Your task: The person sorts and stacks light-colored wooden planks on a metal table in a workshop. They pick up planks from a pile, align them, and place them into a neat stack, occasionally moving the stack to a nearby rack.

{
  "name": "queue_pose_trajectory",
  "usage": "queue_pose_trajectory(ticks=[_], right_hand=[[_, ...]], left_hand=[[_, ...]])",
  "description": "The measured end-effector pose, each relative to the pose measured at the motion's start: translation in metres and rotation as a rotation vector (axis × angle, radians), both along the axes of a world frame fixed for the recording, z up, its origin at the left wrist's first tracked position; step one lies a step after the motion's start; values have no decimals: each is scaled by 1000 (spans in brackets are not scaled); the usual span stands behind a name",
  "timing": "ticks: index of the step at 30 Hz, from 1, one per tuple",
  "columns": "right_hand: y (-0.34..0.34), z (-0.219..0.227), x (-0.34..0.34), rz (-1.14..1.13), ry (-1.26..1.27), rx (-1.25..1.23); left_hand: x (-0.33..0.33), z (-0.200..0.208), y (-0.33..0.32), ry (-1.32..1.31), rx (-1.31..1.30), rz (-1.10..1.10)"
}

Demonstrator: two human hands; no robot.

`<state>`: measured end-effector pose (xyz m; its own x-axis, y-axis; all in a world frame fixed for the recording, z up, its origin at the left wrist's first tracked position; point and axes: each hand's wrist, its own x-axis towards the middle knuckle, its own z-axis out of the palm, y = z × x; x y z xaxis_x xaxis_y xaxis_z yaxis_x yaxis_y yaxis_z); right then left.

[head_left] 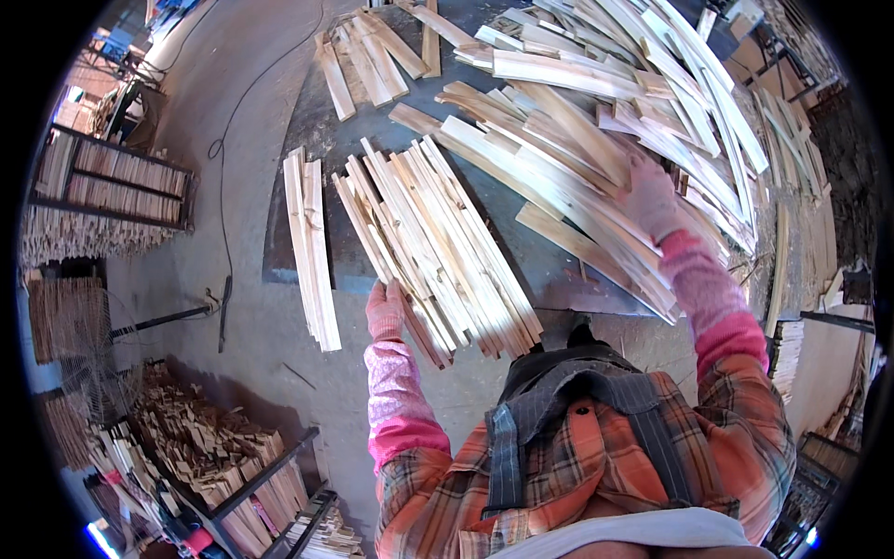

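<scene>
My right hand, in a pink glove, is closed on the near end of a brownish wooden strip on the loose heap at the right; part of its grip is hidden. My left hand, also gloved, touches the left side of a stack of pale wooden strips with its fingers stretched out. These strips lie roughly side by side, slanting toward me. Left of them a narrow bundle of strips lies apart. Several longer strips lie slanted between the stack and my right hand.
A dark sheet lies beneath the wood. More short boards lie at the far side, and a large tangled heap fills the far right. Racks of stacked strips stand at the left. A black cable runs across the floor.
</scene>
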<state>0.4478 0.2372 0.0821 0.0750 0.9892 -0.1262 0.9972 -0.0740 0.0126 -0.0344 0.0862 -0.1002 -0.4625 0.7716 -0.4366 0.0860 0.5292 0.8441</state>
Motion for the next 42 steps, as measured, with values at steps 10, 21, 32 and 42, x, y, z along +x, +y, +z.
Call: queue_pose_trajectory(ticks=[10,21,32,42], right_hand=[[-118,-18,-38,25,488,-30],[-131,-23,-65,-48,1086,-271],[95,23,-57,433,950,118],[-59,-5,170,-61,-58,-226]], left_hand=[[2,32,11,789,38,-44],[103,80,22,108,326,-141],[118,99,-2,-164,307,-69],[134,86,-3,-77,286,-155]])
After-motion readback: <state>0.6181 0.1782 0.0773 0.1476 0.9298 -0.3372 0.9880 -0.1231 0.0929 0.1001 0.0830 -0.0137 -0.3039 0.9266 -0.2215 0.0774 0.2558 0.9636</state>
